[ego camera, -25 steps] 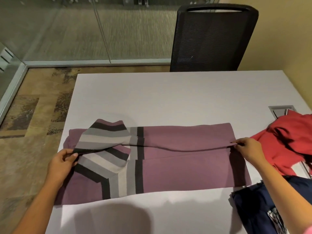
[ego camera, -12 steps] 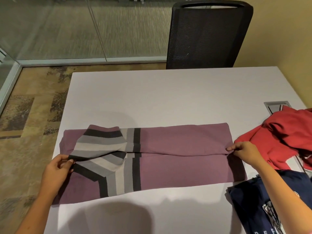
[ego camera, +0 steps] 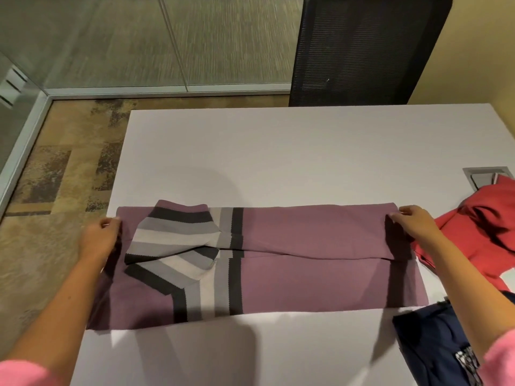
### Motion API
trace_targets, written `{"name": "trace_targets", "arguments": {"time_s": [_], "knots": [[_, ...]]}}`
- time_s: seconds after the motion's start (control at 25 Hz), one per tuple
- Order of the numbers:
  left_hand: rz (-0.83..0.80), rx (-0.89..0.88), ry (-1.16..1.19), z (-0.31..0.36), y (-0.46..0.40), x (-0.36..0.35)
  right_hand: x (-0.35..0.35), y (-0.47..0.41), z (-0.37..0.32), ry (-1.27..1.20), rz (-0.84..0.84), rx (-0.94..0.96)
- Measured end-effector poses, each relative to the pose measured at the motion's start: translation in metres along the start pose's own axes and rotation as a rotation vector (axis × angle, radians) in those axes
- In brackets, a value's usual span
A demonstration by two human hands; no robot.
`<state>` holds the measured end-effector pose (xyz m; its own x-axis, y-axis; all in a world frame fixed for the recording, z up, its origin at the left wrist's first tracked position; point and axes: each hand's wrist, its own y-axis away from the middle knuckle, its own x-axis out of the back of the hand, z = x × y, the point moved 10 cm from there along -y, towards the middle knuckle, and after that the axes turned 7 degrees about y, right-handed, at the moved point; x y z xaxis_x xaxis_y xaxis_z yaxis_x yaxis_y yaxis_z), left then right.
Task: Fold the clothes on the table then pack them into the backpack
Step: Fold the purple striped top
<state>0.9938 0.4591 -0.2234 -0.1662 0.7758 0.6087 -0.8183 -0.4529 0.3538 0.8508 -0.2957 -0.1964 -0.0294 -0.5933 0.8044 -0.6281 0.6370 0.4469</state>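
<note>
I am pinching the far corners of the half-folded purple sweater (ego camera: 306,246) at mid-frame on the tabletop (ego camera: 278,151) with my left hand (ego camera: 100,235) and right hand (ego camera: 415,221), while the red garment (ego camera: 479,235) and navy garment (ego camera: 434,344) at right are waiting unfolded, nothing packed.

White table (ego camera: 292,151), purple sweater (ego camera: 306,280), red garment (ego camera: 479,235), possibly navy shirt (ego camera: 434,344)

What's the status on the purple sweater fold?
Left hand and right hand each pinch a far corner of the purple sweater, flat on the table. Red garment and navy garment wait unfolded at right.
</note>
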Motion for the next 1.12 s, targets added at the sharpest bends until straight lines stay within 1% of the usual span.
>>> {"name": "trace_targets", "arguments": {"time_s": [0.08,0.12,0.24,0.36,0.52,0.56,0.72,0.92,0.96,1.0,1.08,1.12], "knots": [[-0.034,0.049,0.039,0.003,-0.008,-0.011,-0.005,-0.006,-0.003,-0.023,-0.002,-0.024],[-0.026,0.055,0.063,0.005,-0.011,-0.014,-0.005,-0.007,-0.004,-0.045,0.006,-0.044],[-0.016,0.024,0.072,0.010,-0.021,-0.018,-0.005,-0.008,-0.007,-0.120,0.009,-0.082],[-0.099,0.067,0.075,0.010,-0.032,-0.028,-0.005,-0.010,-0.008,-0.217,0.013,-0.083],[-0.126,0.066,0.182,0.014,-0.037,-0.031,-0.002,-0.011,-0.010,-0.324,-0.003,-0.053],[-0.113,0.071,0.214,0.012,-0.036,-0.030,0.001,-0.012,-0.008,-0.335,0.022,-0.053],[0.034,0.099,0.302,-0.003,-0.034,-0.015,0.014,-0.019,0.005,-0.284,0.193,-0.079],[0.129,0.097,0.397,0.002,-0.019,-0.013,0.011,-0.018,0.005,-0.246,0.331,-0.071],[0.143,0.072,0.342,0.006,-0.015,-0.010,0.010,-0.016,0.002,-0.217,0.341,-0.062],[0.164,0.026,0.231,0.010,-0.011,-0.006,0.009,-0.014,-0.001,-0.174,0.352,-0.047],[0.203,-0.132,0.004,0.028,0.008,-0.001,0.009,-0.004,-0.013,-0.046,0.418,0.017],[0.205,-0.233,-0.054,0.041,0.020,-0.003,0.008,0.004,-0.022,0.015,0.468,0.062]]}}
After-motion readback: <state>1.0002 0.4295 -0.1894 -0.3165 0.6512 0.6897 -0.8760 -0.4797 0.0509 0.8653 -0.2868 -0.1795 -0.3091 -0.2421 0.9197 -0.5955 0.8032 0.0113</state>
